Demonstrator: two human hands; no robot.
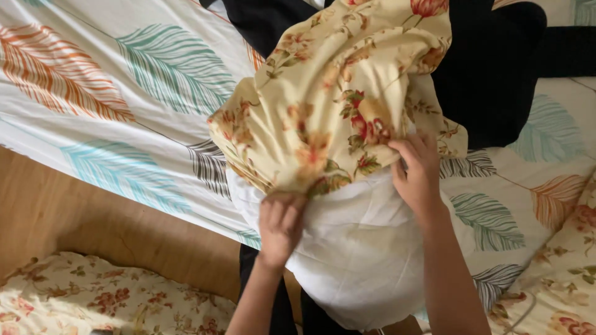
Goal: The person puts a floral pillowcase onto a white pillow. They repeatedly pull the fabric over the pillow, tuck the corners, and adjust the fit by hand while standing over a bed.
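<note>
The floral pillowcase point(329, 99) covers roughly the top half of the white pillow point(354, 248), which lies on the leaf-print bed sheet point(124, 93); the lower half is bare. The left hand point(280, 224) and right hand point(419, 174) each pinch the pillowcase's open edge, fingers closed on it, though the far end seems bunched.

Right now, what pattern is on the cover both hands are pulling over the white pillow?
Pale yellow fabric pillowcase with red and orange flowers and green leaves, seen from the head view.
</note>
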